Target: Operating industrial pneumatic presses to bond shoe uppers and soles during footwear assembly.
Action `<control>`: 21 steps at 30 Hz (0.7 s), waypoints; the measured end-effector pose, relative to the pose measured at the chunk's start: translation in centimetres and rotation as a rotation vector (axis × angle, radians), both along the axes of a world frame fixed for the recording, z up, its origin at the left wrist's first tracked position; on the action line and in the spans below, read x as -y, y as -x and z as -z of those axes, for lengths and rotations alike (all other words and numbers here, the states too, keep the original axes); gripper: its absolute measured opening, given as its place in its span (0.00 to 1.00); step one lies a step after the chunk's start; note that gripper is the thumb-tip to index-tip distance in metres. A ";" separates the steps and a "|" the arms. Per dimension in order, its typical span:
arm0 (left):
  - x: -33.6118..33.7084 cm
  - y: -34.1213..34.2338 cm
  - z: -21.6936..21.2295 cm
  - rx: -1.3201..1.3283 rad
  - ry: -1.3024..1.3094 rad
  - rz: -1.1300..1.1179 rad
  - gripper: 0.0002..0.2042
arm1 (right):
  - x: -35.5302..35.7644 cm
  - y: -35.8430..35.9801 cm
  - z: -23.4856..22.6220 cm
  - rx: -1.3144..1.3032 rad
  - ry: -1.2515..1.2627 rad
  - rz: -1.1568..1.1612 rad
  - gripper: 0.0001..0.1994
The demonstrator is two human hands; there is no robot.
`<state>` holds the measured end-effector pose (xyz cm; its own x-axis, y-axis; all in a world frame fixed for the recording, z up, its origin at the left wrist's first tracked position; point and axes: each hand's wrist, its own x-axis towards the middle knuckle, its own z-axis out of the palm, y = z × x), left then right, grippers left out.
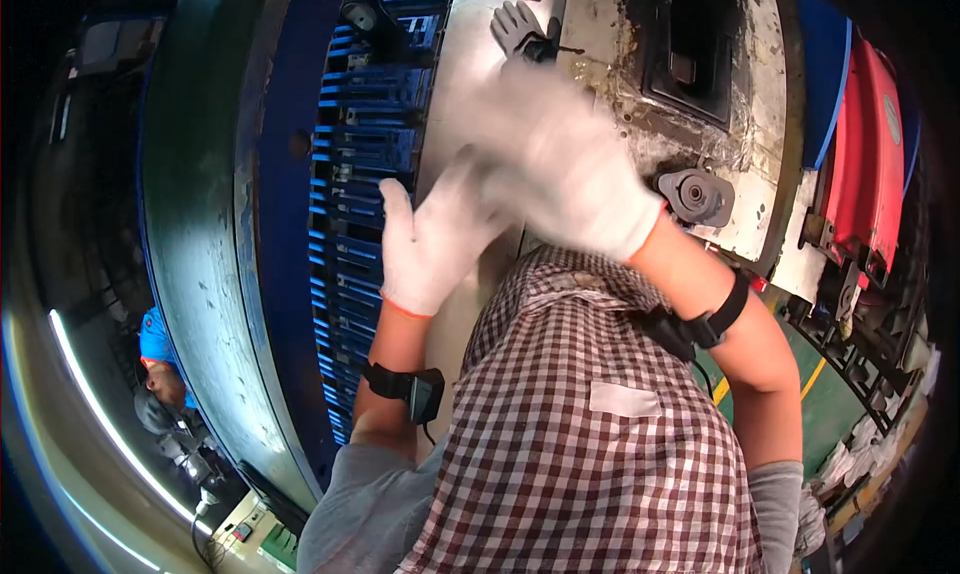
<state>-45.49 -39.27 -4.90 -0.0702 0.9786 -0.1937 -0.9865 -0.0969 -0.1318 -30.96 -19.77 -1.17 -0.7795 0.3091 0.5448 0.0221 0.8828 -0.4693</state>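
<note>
Both hands wear white knitted work gloves with orange cuffs and meet in front of my checked apron (560, 394). My left hand (440, 239) has its thumb stretched away from the palm, and its fingers point up and inward, partly behind the right hand. Motion smears my right hand (570, 159), which crosses over the left fingertips; its fingers cannot be made out. Where the hands overlap there is a greyish blur, and I cannot tell whether it is shadow or a thing. Above the hands, a dark grey glove (516, 29) lies on the pale metal surface.
At left runs a blue machine bed (375, 164) with rows of slots, beside a long green beam (200, 214). A stained metal block (740, 154) stands at right, bearing a dark round-centred part (695, 196). Beyond is a red casing (875, 154). Another person (162, 359) appears far left.
</note>
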 end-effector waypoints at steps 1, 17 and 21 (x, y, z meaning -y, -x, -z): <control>0.1 0.0 0.3 0.179 -0.025 -0.013 0.50 | 0.6 0.4 0.3 -0.063 -0.097 -0.206 0.20; -5.8 -2.0 -0.5 -2.835 -0.248 -0.401 0.37 | 3.0 -0.4 2.9 -0.408 2.919 -0.504 0.44; -1.6 2.2 8.4 -2.613 0.869 0.215 0.34 | 1.6 -3.6 2.4 -0.163 2.121 -0.484 0.36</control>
